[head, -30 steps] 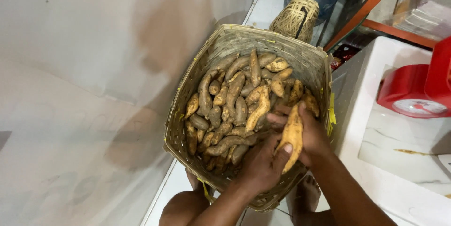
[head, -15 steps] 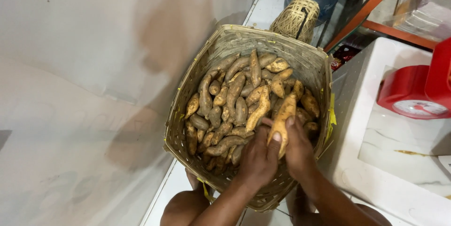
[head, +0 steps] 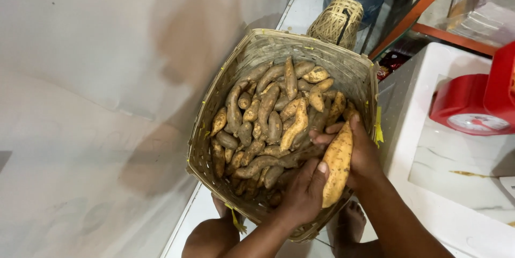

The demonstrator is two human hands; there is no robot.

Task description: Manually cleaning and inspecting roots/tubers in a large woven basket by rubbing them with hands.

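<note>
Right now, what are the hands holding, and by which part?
One sweet potato, above the woven basket. The right hand cradles its upper half from behind; the left hand grips its lower end.

Dark packet [head: 394, 60] with red and white print, on floor right of basket [head: 257, 54], under orange shelf frame [head: 413, 14]. Details too small. No screens, signs.

A small produce shop or home store: woven bamboo basket [head: 343, 62] of sweet potatoes [head: 268, 124], red dial weighing scale [head: 475, 105] at right.
</note>
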